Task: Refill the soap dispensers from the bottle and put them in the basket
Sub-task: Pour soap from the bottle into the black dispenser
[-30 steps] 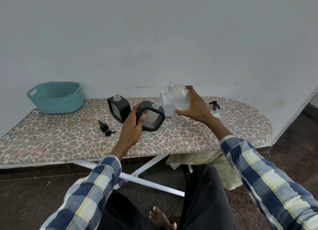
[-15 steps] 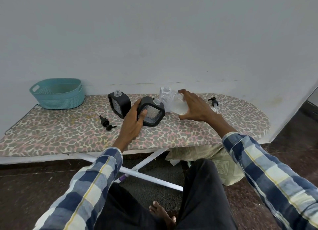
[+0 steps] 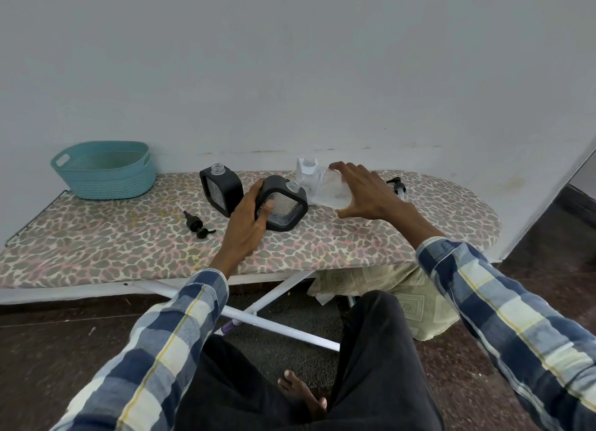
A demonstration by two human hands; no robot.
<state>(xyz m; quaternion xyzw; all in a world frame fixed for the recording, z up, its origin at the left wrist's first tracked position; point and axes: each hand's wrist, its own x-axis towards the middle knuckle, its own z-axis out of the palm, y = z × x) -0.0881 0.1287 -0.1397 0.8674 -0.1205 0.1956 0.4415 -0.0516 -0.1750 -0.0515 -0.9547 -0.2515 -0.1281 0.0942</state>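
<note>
My left hand (image 3: 248, 227) grips a black square soap dispenser (image 3: 283, 204), tilted to the right with its open glass neck up. In my right hand (image 3: 364, 192) lies a clear refill bottle (image 3: 329, 192), tipped sideways with its mouth against the dispenser's neck. A second black dispenser (image 3: 221, 190) stands upright and uncapped just to the left. Behind the bottle stands a white dispenser (image 3: 308, 169), also uncapped. The teal basket (image 3: 103, 179) sits at the far left of the board, with nothing visible inside.
All of this rests on a low ironing board with a leopard-print cover (image 3: 129, 246). One black pump head (image 3: 196, 227) lies left of my hand, another pump (image 3: 398, 185) lies at the right. A wall runs close behind. My crossed legs and a folded cloth (image 3: 409, 288) are below.
The clear bottle came down from an upright raised hold and tipped sideways, its mouth now at the neck of the dispenser. My left hand kept its grip on the dispenser.
</note>
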